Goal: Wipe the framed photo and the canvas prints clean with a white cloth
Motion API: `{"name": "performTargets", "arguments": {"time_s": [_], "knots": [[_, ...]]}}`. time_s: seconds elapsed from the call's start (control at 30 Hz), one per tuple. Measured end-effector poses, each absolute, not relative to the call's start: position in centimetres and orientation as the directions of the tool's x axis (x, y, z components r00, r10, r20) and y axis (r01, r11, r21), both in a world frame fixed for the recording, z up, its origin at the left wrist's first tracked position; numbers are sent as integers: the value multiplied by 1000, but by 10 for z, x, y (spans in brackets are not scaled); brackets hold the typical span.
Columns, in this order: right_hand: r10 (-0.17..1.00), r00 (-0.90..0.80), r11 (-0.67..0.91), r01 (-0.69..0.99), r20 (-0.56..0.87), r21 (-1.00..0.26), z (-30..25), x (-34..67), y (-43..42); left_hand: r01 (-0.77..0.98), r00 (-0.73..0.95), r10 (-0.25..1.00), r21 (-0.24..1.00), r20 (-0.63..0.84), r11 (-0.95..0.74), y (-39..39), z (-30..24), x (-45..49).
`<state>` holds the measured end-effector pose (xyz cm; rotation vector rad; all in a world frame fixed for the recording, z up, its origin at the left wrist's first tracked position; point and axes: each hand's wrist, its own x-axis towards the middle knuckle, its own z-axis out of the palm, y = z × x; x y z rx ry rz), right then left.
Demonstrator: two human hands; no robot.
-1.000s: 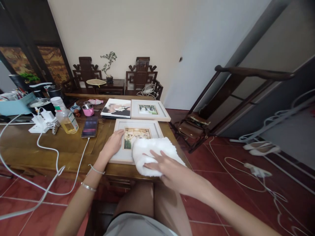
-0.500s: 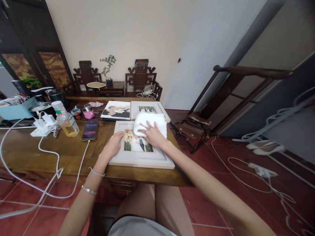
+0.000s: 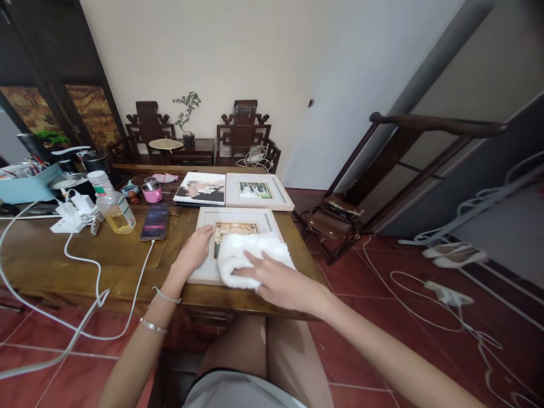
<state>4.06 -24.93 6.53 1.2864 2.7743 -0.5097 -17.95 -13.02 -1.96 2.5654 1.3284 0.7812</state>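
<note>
A pale wooden picture frame (image 3: 266, 220) lies flat near the table's front edge, with a small photo inside a white mat. My left hand (image 3: 195, 250) holds the frame's left side, its fingers resting over the edge. Under my right hand (image 3: 278, 280) is a folded white cloth (image 3: 233, 249), pressed onto the lower right of the frame with the fingers spread over it. The cloth covers most of the photo and the frame's lower right corner. Behind it lies a second picture frame (image 3: 278, 195), beside a white-edged photo panel (image 3: 199, 187).
Left on the table (image 3: 170, 266) are a charging phone (image 3: 155, 222), a bottle of yellow liquid (image 3: 117, 209), a power strip (image 3: 70, 218) and a pink cup (image 3: 152, 191). White cables hang over the front edge. A dark wooden chair (image 3: 361, 175) stands at the right.
My right hand has slid the white cloth from the frame's upper right down toward its near edge, uncovering the photo in the rear frame. My left hand stays in place.
</note>
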Motion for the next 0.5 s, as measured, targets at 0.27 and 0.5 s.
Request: {"name": "performTargets", "arguments": {"time_s": [0.27,0.5], "knots": [[868,-478,486,873,130,-35,22,53,-135,695,483,765,345,426,-630,-128,-24,-181],[843,-535,536,844,56,-18,25,29,-143,689,472,768,362,433,-628,-127,-24,-182]]}}
